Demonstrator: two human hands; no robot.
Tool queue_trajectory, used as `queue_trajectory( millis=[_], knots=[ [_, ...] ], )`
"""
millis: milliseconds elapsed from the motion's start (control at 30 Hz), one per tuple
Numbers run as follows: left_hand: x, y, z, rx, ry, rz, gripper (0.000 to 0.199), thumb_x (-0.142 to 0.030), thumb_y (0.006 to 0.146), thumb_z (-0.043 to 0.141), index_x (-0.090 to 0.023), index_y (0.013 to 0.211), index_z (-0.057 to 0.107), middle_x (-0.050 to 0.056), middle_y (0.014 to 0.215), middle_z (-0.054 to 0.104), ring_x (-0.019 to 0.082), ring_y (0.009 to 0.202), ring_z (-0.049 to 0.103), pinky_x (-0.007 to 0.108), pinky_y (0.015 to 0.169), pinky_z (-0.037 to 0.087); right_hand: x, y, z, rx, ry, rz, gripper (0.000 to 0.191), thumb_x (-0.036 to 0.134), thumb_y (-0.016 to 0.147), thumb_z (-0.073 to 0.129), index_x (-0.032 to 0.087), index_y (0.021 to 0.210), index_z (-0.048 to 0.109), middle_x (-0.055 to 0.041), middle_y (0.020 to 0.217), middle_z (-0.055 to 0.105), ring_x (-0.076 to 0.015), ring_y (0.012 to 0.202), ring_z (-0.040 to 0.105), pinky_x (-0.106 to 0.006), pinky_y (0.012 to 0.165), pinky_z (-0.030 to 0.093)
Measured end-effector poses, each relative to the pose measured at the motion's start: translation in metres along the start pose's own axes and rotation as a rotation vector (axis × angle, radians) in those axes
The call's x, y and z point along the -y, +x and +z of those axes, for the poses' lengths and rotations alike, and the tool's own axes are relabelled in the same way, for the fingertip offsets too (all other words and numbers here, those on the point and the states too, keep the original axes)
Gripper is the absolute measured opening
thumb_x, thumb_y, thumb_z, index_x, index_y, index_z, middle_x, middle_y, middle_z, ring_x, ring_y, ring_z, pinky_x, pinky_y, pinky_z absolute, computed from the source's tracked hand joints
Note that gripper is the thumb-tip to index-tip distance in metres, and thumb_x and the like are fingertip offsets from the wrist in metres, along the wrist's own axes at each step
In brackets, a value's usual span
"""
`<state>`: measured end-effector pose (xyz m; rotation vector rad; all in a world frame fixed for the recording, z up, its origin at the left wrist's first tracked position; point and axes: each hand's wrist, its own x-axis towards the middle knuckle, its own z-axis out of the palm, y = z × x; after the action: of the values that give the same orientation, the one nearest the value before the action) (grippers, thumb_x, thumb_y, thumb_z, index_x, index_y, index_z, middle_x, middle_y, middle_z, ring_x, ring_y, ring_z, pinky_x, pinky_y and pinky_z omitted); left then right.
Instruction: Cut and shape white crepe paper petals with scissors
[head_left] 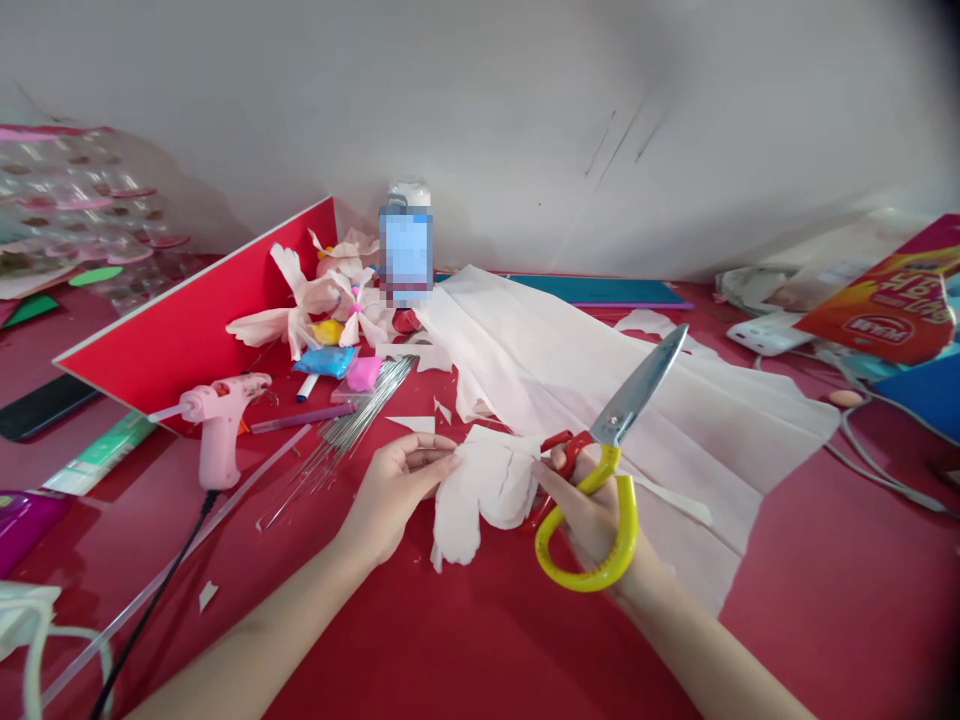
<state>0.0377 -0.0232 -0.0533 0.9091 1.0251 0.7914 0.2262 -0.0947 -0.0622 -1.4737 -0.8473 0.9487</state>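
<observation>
A white paper piece (484, 485) with rounded, petal-like edges is held over the red table between both hands. My left hand (394, 495) pinches its upper left edge between thumb and fingers. At its right edge, the fingertips of my right hand (592, 515) grip the paper. Scissors (600, 460) with yellow and red handles also hang on my right hand, their closed blades pointing up and to the right. Behind the hands, a large sheet of white crepe paper (555, 360) spreads to the right, with a cut strip lying on it.
A pink glue gun (221, 425), thin wires (371, 410) and coloured clay packets (326, 360) lie left. Behind them are paper flowers (296, 305) by a red board (195, 325). A phone (406, 255) stands at the back. Packages (892, 300) and cables are right.
</observation>
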Motion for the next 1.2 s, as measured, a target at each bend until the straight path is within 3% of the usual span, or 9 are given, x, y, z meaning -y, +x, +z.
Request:
queue_trajectory(
  millis=[433,633,1200],
  knots=[
    [0.0008,0.0000,0.0001,0.001,-0.022,-0.030,0.026,-0.028,0.066,0.082,-0.016,0.085,0.069,0.002,0.078,0.071,0.013,0.074,0.065,0.022,0.069,0.053,0.0023,-0.0022,0.0012,-0.027,-0.012,0.039,0.026,0.036,0.079,0.064,0.022,0.073,0.043,0.0058,0.068,0.040,-0.0117,0.060,0.039,-0.028,0.057,0.035],
    [0.0023,-0.0001,-0.0003,-0.009,0.083,0.010,0.022,-0.032,0.069,0.080,-0.016,0.079,0.070,0.001,0.072,0.069,0.011,0.069,0.062,0.020,0.064,0.049,0.0016,0.0007,-0.0011,-0.020,-0.040,0.003,0.028,0.037,0.080,0.064,0.022,0.073,0.042,0.0063,0.065,0.040,-0.0113,0.058,0.038,-0.028,0.055,0.033],
    [-0.0016,0.0002,0.0019,0.087,0.219,0.042,0.017,-0.032,0.072,0.076,-0.017,0.078,0.072,0.004,0.080,0.072,0.017,0.078,0.065,0.025,0.070,0.050,0.0035,0.0023,-0.0022,0.012,-0.006,0.034,0.026,0.030,0.076,0.068,0.022,0.071,0.043,0.0067,0.060,0.041,-0.0118,0.054,0.039,-0.027,0.051,0.033]
  ],
)
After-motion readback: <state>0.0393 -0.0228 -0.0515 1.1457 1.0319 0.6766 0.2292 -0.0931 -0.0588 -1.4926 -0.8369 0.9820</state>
